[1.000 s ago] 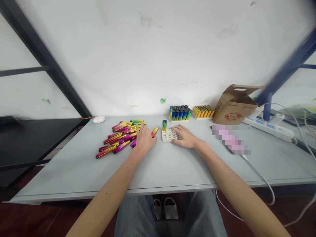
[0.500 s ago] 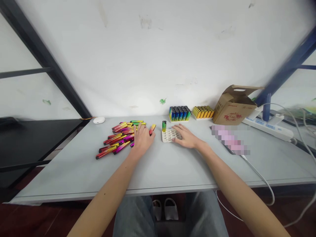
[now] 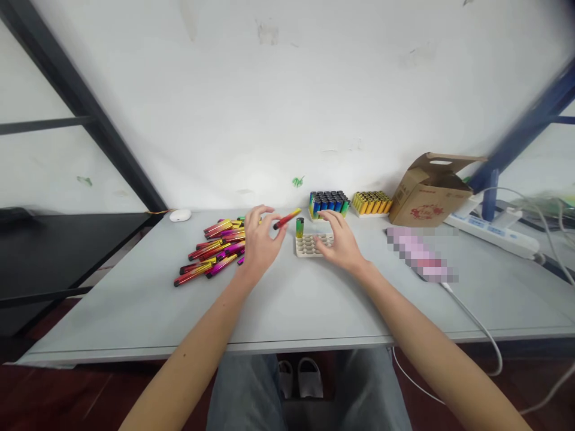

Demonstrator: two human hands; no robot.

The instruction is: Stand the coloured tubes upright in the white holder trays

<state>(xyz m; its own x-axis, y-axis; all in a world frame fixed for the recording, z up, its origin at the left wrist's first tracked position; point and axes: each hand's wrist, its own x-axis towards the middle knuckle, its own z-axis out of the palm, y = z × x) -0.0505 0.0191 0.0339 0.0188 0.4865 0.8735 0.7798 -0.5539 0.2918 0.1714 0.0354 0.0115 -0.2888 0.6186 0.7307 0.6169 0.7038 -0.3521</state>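
Observation:
Between the thumb and fingers of my left hand (image 3: 260, 242) is a red-and-yellow lighter (image 3: 287, 219), tilted with its yellow end up and to the right. My right hand (image 3: 340, 240) is raised over the right side of a white tray with round holes (image 3: 305, 246), fingers apart and nothing in them. One green lighter (image 3: 299, 227) stands upright in the tray's back left corner. Left of my left hand lies a loose pile of shiny red, purple, yellow and green lighters (image 3: 220, 246), partly hidden by that hand.
Along the wall stand a tray full of blue-green lighters (image 3: 330, 202) and one of yellow lighters (image 3: 372, 203). To the right are an open cardboard box (image 3: 426, 197), a blurred pink phone-like object (image 3: 417, 254) with a white cable, and a power strip (image 3: 494, 233). A small white case (image 3: 180, 215) sits back left.
My left hand has lifted the red-and-yellow lighter off the pile side, up toward the tray. My right hand has risen slightly from the tray, its fingers now more curved.

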